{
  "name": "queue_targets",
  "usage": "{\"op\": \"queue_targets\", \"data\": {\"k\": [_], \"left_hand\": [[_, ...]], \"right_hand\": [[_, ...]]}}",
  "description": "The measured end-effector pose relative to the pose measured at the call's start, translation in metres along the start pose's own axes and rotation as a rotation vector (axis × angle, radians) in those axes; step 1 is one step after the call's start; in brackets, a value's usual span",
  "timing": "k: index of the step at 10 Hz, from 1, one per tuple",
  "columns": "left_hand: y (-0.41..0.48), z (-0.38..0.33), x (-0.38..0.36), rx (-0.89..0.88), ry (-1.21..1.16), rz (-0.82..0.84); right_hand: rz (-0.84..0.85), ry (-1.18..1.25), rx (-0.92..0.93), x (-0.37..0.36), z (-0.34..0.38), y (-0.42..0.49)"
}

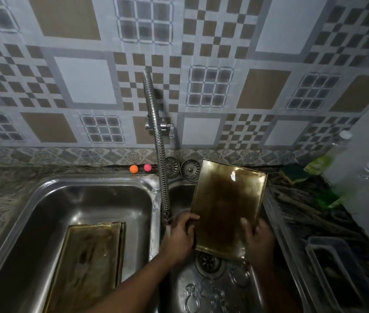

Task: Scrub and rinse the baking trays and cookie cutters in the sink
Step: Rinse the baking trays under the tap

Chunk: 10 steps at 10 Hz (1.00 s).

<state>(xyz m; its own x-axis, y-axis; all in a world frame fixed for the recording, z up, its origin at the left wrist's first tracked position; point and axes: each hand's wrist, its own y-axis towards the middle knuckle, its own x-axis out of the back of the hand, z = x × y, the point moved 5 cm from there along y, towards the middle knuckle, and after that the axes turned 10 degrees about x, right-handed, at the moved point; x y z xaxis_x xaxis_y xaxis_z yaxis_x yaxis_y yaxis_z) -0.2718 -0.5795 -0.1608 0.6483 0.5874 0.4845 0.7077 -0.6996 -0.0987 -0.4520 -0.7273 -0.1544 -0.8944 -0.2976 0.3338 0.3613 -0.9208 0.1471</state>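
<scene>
While water runs from the tap (pixel 167 219), the left hand (pixel 180 236) and right hand (pixel 259 239) each grip an edge of a stained baking tray (pixel 226 199) tilted over the right basin (pixel 179 197), with the stacked trays (pixel 88 256) and cookie cutters (pixel 201 294) seemingly still unwashed.

Hose (pixel 161 177) hangs just left of left hand (pixel 180 238), blocks that side. Tray (pixel 226 206) fills gap to right hand (pixel 259 241). Further left, basin (pixel 88 199) open at back, trays (pixel 88 256) at front. Tub (pixel 337 267) on desk (pixel 303 199), right of right hand.
</scene>
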Motion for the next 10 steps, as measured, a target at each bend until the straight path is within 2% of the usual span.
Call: {"op": "queue_targets", "data": {"k": [1,2,3,4,5,6,7,8,10], "left_hand": [[0.003,0.026,-0.01,0.047,0.072,-0.075],[0.001,0.044,-0.029,0.188,0.145,0.025],[0.002,0.063,-0.045,0.261,0.16,0.049],[0.004,0.082,-0.055,0.347,0.211,0.062],[0.008,0.091,-0.065,0.391,0.197,0.106],[0.007,0.103,-0.078,0.487,0.243,0.229],[0.009,0.112,-0.088,0.502,0.262,0.3],[0.009,0.114,-0.088,0.586,0.234,0.295],[0.0,0.096,-0.075,0.585,0.047,0.255]], "right_hand": [[0.078,-0.134,-0.024,-0.014,-0.021,0.011],[0.142,-0.176,-0.048,-0.028,-0.052,0.021],[0.208,-0.315,0.001,-0.032,-0.066,0.029],[0.398,-0.387,-0.003,-0.041,-0.082,0.03],[0.444,-0.499,-0.025,-0.049,-0.106,0.03],[0.449,-0.553,-0.052,-0.053,-0.116,0.025],[0.463,-0.554,-0.185,-0.054,-0.122,0.015],[0.453,-0.516,-0.236,-0.057,-0.131,0.007],[0.442,-0.395,-0.241,-0.056,-0.109,-0.006]]}}
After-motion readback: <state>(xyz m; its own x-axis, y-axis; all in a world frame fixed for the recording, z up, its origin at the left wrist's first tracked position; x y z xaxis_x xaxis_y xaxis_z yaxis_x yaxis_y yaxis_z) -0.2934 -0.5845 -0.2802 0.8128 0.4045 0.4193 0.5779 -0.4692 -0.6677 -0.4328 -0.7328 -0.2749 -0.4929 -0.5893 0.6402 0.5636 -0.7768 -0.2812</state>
